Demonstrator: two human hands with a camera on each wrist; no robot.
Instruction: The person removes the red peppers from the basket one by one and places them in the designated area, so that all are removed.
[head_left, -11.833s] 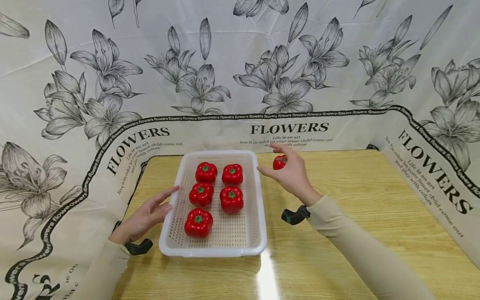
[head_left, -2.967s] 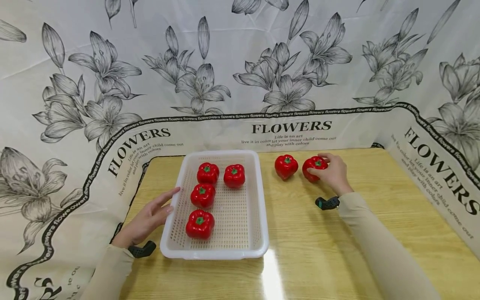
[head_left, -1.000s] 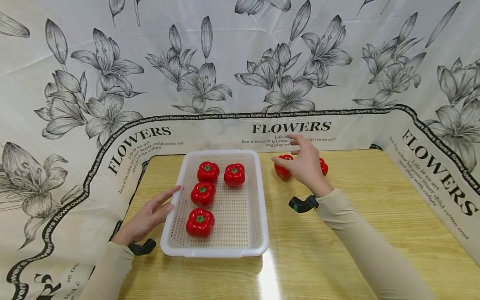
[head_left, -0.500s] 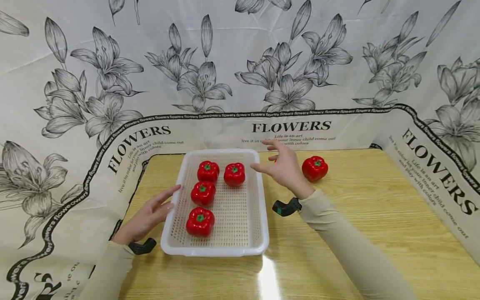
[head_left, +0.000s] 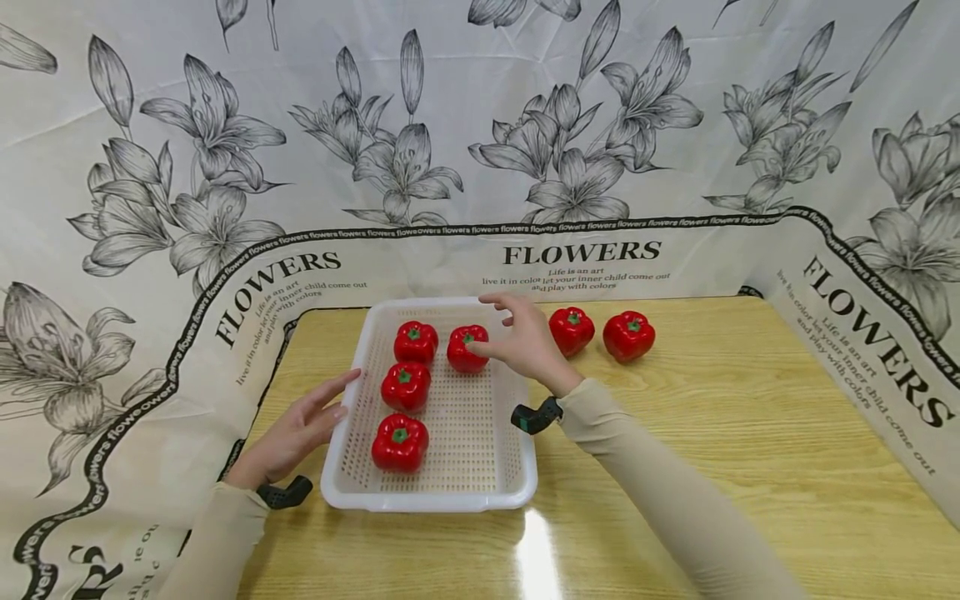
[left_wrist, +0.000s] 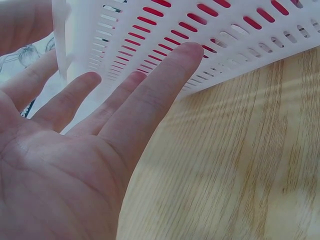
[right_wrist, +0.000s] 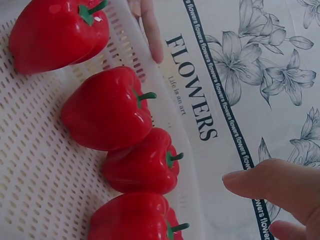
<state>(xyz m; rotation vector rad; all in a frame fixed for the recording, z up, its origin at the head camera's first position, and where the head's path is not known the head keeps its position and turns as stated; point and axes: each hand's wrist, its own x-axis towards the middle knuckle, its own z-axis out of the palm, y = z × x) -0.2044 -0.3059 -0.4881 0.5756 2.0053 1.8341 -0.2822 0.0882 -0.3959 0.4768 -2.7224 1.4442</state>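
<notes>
A white perforated plastic basket (head_left: 427, 502) holds several red bell peppers with green stems, including a front pepper (head_left: 400, 446) and a back right pepper (head_left: 463, 353). My left hand (head_left: 296, 433) rests at the basket's left side; in the left wrist view its straight fingers lie along the slotted wall (left_wrist: 235, 37). Over the basket's back right part hovers my right hand (head_left: 528, 342), thumb and fingers spread apart, nothing between them. Its thumb overlaps the back right pepper in the head view. The right wrist view shows the fingers (right_wrist: 275, 185) apart from the basket peppers (right_wrist: 107, 107).
Two more red bell peppers, a nearer one (head_left: 573, 329) and a farther one (head_left: 628, 336), stand on the wooden table (head_left: 712, 417) right of the basket. A flower-printed cloth (head_left: 420, 167) rises behind the table and along both sides.
Since the oldest frame, one pepper has gone from the basket to the table, beside the other there. My right hand has let go of it and swung left over the basket. My left hand stays.
</notes>
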